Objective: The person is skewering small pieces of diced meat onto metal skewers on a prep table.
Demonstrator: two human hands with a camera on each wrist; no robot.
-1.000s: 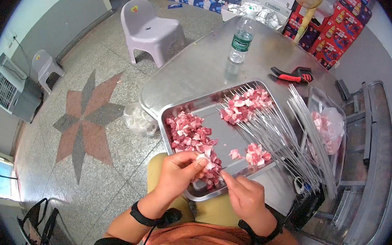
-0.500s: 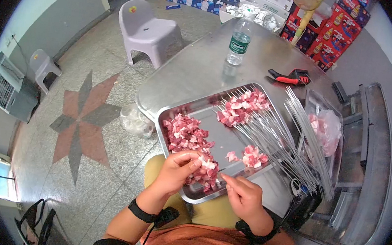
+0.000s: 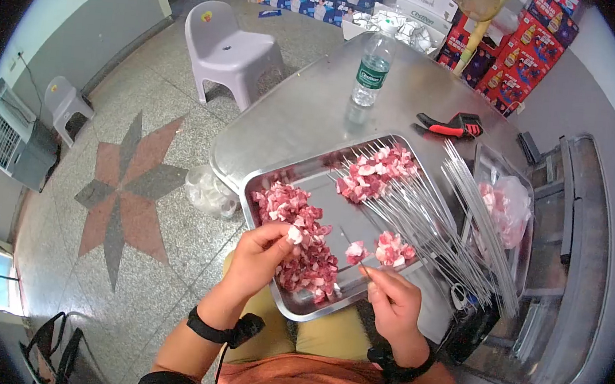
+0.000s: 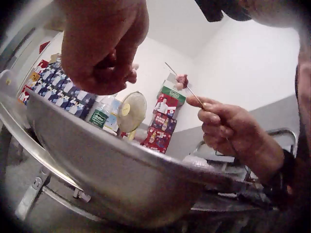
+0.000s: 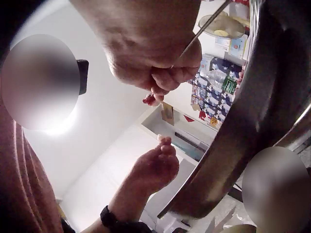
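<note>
One skewer [image 4: 193,95] is occupying the gripping right hand [image 3: 394,302], the left hand [image 3: 258,257] pinching fat [image 3: 294,235]. Threading is apparently needing tip-to-fat alignment.

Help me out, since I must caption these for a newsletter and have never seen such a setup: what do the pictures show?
There is no machine: these are a person's two bare hands. The large round-edged picture comes from a head camera looking down; the other two come from cameras on the left and right wrists.

On the metal table are a metal tray, a water bottle and what looks like a red-and-black knife sharpener. The tray holds a pile of cut meat and meat-loaded skewers.

The left hand pinches a pale piece of meat. The right hand holds a thin skewer with meat near its tip.
</note>
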